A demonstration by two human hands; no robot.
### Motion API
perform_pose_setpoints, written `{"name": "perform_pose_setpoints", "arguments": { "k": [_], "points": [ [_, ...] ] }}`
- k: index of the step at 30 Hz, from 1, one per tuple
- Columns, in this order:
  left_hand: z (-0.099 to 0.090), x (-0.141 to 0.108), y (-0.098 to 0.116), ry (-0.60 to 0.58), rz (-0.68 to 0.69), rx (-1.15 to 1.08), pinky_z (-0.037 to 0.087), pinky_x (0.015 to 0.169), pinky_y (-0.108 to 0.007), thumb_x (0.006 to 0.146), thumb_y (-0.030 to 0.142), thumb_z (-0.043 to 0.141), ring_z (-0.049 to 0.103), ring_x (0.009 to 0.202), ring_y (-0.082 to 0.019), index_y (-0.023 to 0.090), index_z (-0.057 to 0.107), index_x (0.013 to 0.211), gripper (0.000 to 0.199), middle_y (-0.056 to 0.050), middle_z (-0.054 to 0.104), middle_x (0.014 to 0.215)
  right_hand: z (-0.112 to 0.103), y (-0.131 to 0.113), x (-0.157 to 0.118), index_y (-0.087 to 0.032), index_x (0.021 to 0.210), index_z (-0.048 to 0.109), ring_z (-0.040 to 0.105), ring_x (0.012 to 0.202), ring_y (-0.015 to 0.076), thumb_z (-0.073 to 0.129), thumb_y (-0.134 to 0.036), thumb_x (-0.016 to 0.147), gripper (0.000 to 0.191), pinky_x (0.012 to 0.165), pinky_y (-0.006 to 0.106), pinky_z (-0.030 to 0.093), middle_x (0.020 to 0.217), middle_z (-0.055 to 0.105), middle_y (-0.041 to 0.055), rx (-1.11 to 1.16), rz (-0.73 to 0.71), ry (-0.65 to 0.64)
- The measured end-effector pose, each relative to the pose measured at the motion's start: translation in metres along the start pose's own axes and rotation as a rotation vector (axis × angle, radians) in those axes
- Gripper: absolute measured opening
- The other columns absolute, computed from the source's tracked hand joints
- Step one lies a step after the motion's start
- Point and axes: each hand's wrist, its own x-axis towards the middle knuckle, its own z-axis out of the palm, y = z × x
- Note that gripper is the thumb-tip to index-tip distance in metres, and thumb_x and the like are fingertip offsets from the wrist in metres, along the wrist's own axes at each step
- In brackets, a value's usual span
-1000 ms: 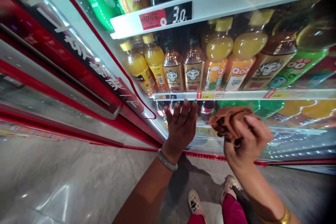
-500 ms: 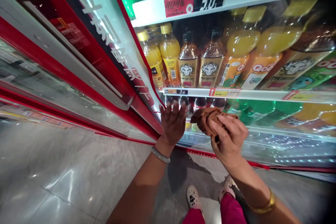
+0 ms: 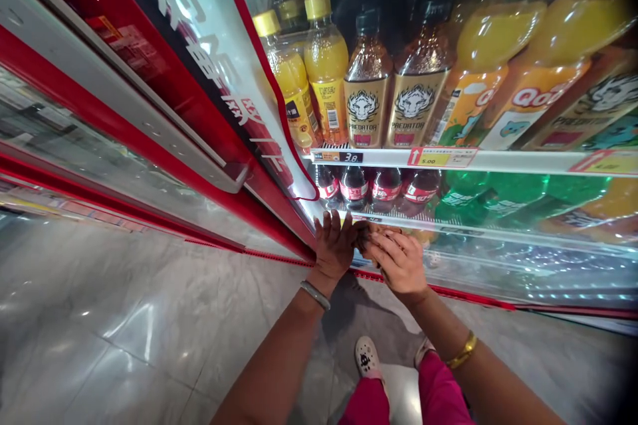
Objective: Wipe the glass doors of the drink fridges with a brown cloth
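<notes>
My left hand [image 3: 333,249], with a pale bangle at the wrist, is open with its fingers stretched out. It lies by the lower left corner of the drinks cooler, near the red door edge [image 3: 299,229]. I cannot tell whether its palm presses on a surface. Just to its right, my right hand [image 3: 405,262] grips a crumpled brown cloth [image 3: 366,239], partly hidden under the fingers. The two hands are close together, with the cloth between them. Dark bottles with red labels [image 3: 386,190] stand on the shelf right behind my fingertips.
Yellow juice bottles [image 3: 326,60] and tan-labelled Predator bottles [image 3: 366,103] fill the shelf above. Green bottles [image 3: 516,196] are at the lower right. A shelf edge with price tags [image 3: 443,157] crosses the cooler. Red cooler framing [image 3: 199,166] slants along the left, above grey floor [image 3: 100,319].
My right hand has moved left and slightly down with the cloth, up close to my left hand. My left hand has shifted slightly right and down. The view has moved nearer the shelves.
</notes>
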Motion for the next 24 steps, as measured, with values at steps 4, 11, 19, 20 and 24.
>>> {"name": "perform_pose_setpoints", "arguments": {
  "k": [4, 11, 19, 20, 24],
  "points": [
    [0.009, -0.001, 0.019, -0.01, -0.021, -0.036, 0.023, 0.131, -0.065, 0.096, 0.025, 0.067, 0.017, 0.164, -0.037, 0.018, 0.048, 0.156, 0.064, -0.022, 0.036, 0.17, -0.027, 0.013, 0.01, -0.036, 0.141, 0.063, 0.054, 0.125, 0.0219, 0.07, -0.013, 0.09, 0.056, 0.108, 0.04, 0.043, 0.123, 0.073, 0.0029, -0.01, 0.054, 0.036],
    [0.016, -0.01, 0.038, -0.006, -0.028, -0.113, 0.028, 0.13, -0.064, 0.095, 0.018, 0.059, 0.017, 0.164, -0.037, 0.012, 0.047, 0.153, 0.059, -0.023, 0.028, 0.173, -0.011, 0.015, 0.003, -0.035, 0.127, 0.069, 0.056, 0.119, 0.0212, 0.074, -0.016, 0.088, 0.043, 0.104, 0.039, 0.044, 0.114, 0.073, 0.0022, -0.02, 0.011, 0.052],
    [-0.009, 0.021, 0.053, 0.013, 0.038, -0.126, 0.032, 0.13, -0.052, 0.096, 0.018, 0.058, 0.045, 0.154, -0.029, 0.016, 0.035, 0.163, 0.071, -0.019, 0.057, 0.156, -0.042, 0.014, 0.018, -0.029, 0.124, 0.069, 0.055, 0.124, 0.0229, 0.066, -0.011, 0.092, 0.037, 0.108, 0.043, 0.043, 0.122, 0.073, 0.0041, -0.037, 0.069, 0.03],
    [-0.015, 0.037, 0.054, 0.038, 0.034, -0.129, 0.031, 0.13, -0.052, 0.097, 0.019, 0.058, 0.044, 0.154, -0.029, 0.016, 0.032, 0.164, 0.072, -0.019, 0.056, 0.157, -0.049, 0.014, 0.035, -0.029, 0.125, 0.069, 0.055, 0.125, 0.0233, 0.067, -0.011, 0.091, 0.038, 0.109, 0.043, 0.043, 0.123, 0.072, 0.0043, -0.037, 0.057, 0.056],
    [-0.04, 0.106, 0.054, 0.189, 0.012, -0.162, 0.023, 0.133, -0.055, 0.1, 0.024, 0.057, 0.033, 0.16, -0.029, 0.017, 0.028, 0.166, 0.073, -0.018, 0.053, 0.16, -0.075, 0.018, 0.099, -0.029, 0.129, 0.068, 0.054, 0.129, 0.0253, 0.067, -0.012, 0.091, 0.041, 0.111, 0.046, 0.044, 0.128, 0.07, 0.0067, -0.024, 0.003, 0.175]
  ]
}}
